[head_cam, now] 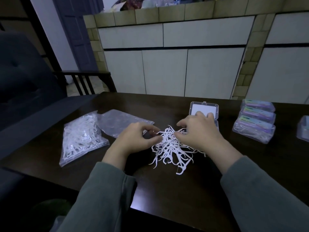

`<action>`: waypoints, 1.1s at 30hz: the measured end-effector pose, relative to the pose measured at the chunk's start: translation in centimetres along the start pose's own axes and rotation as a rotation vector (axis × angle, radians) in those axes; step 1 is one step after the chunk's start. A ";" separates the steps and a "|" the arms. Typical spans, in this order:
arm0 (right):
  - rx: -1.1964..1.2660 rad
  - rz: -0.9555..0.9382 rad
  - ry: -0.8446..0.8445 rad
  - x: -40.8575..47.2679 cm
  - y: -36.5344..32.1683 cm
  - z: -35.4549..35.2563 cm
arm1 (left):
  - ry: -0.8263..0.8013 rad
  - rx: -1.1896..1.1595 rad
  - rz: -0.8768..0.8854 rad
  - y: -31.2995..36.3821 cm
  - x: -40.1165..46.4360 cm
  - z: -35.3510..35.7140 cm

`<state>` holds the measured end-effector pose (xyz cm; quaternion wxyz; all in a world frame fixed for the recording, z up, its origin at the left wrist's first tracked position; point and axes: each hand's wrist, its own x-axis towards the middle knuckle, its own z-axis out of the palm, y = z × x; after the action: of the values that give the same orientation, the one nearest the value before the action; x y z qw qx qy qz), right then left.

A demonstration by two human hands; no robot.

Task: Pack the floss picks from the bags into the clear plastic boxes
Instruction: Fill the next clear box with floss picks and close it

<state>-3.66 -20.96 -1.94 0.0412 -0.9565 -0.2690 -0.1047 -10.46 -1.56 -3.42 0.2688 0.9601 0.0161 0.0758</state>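
A loose heap of white floss picks (172,148) lies on the dark table in front of me. My left hand (135,139) pinches picks at the heap's left edge with curled fingers. My right hand (199,131) curls over the heap's upper right and pinches picks there. Behind my right hand an open clear plastic box (204,108) stands with its lid up; its lower half is mostly hidden. A full bag of floss picks (82,138) lies at the left, and an emptied flat bag (120,122) lies beside it.
Three filled, closed boxes (254,121) with coloured labels sit in a row at the right, and another box (303,129) is cut off by the frame edge. A dark sofa stands at the left. White cabinets rise behind the table (167,190).
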 end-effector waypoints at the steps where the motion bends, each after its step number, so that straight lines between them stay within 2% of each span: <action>1: -0.014 0.026 0.005 -0.1 0.2 -0.2 | -0.037 -0.005 -0.005 0.2 -0.1 -0.1; 4: -0.075 0.082 -0.078 -0.8 0.4 -0.8 | -0.137 0.061 -0.029 0.9 -0.3 -0.1; 8: -0.144 0.108 -0.185 -1.3 0.2 -0.7 | -0.106 0.109 0.007 0.9 -0.1 0.4; 14: -0.049 0.113 -0.199 -1.8 1.0 -1.1 | -0.026 0.076 0.035 0.1 0.2 0.8; 18: -0.034 0.111 -0.212 -2.1 1.4 -1.3 | -0.033 0.069 0.054 0.2 0.3 0.9; 23: -0.038 0.133 -0.254 -1.9 1.5 -1.1 | -0.069 0.124 0.049 0.3 0.6 1.1; 33: 0.044 0.151 -0.258 -2.1 2.0 -1.7 | 0.028 0.203 0.100 0.9 0.5 1.4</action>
<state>-4.65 -24.00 -0.77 0.0352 -0.9784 -0.2015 0.0283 -9.77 -3.04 -4.04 0.1658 0.9808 -0.0205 0.1003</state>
